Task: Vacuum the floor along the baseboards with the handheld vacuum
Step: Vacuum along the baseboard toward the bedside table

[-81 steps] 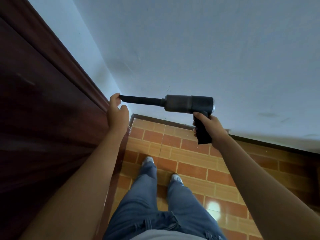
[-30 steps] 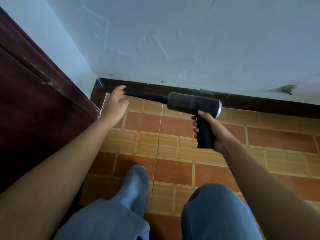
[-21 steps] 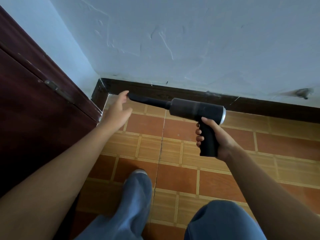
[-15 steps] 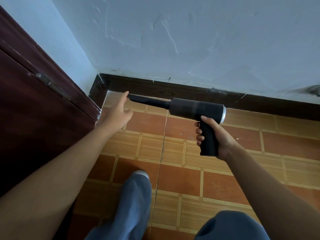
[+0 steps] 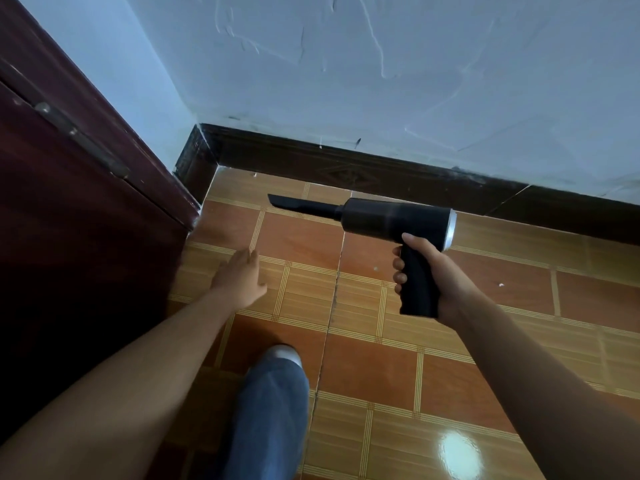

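Grip of right hand (image 5: 433, 275) wrapped round the vacuum (image 5: 394, 220) handle, left hand (image 5: 240, 278) grip loose and empty at 7 o'clock of the nozzle (image 5: 298, 204), which seems to hang above the floor (image 5: 485, 341), short of the baseboard (image 5: 346, 171) at 12: suction may skip seam and corner dust.

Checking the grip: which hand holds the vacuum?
The right hand, its fingers curled round the handle of the vacuum. The left hand is open and holds nothing.

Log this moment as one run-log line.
right hand: grips handheld vacuum by its handle | nozzle: points left along baseboard, contact with tiled floor unclear | left hand: open, holds nothing
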A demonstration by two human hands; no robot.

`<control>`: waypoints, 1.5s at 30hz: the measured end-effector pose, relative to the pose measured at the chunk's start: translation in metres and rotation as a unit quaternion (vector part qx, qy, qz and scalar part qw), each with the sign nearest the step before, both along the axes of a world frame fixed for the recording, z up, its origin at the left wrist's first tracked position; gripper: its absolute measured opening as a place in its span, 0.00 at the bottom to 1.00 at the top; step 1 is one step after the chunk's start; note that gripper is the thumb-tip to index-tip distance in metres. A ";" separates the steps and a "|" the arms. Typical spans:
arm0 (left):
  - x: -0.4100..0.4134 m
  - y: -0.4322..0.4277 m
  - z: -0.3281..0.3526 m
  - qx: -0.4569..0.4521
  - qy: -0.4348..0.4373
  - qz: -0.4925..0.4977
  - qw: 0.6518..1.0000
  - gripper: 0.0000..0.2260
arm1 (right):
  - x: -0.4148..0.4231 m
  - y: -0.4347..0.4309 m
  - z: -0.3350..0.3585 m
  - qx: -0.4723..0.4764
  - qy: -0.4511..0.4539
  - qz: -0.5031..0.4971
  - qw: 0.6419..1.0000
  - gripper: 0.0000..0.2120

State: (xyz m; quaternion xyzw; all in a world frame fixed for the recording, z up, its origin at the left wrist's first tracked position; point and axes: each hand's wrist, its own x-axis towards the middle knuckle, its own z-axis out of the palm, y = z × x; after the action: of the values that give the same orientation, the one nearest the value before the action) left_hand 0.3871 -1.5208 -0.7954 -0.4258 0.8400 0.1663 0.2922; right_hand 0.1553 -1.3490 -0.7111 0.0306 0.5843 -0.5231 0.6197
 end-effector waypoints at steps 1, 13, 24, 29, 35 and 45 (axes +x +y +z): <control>0.001 0.000 -0.004 0.003 -0.014 -0.005 1.000 0.34 | 0.000 0.000 -0.003 0.002 -0.001 0.001 1.000 0.14; 0.008 -0.003 -0.021 -0.018 -0.065 0.002 0.998 0.39 | 0.019 -0.038 -0.019 -0.001 -0.060 -0.010 0.998 0.10; 0.007 -0.005 -0.019 -0.012 -0.066 0.001 0.998 0.38 | 0.025 -0.043 -0.015 -0.021 -0.106 -0.019 0.994 0.28; 0.005 -0.006 -0.019 -0.004 -0.068 0.006 0.998 0.38 | 0.028 -0.046 -0.011 -0.045 -0.112 -0.021 0.993 0.24; 0.004 -0.008 -0.020 -0.007 -0.070 0.001 0.998 0.38 | 0.028 -0.047 -0.010 -0.053 -0.107 -0.018 0.993 0.24; 0.005 -0.010 -0.019 -0.001 -0.069 -0.007 0.998 0.38 | 0.030 -0.049 -0.012 -0.037 -0.102 -0.013 0.994 0.23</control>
State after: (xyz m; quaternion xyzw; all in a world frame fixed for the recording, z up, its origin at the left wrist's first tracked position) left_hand 0.3923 -1.5311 -0.8145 -0.4304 0.8211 0.1334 0.3502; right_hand 0.1857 -1.3985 -0.7229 0.0684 0.4979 -0.5466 0.6698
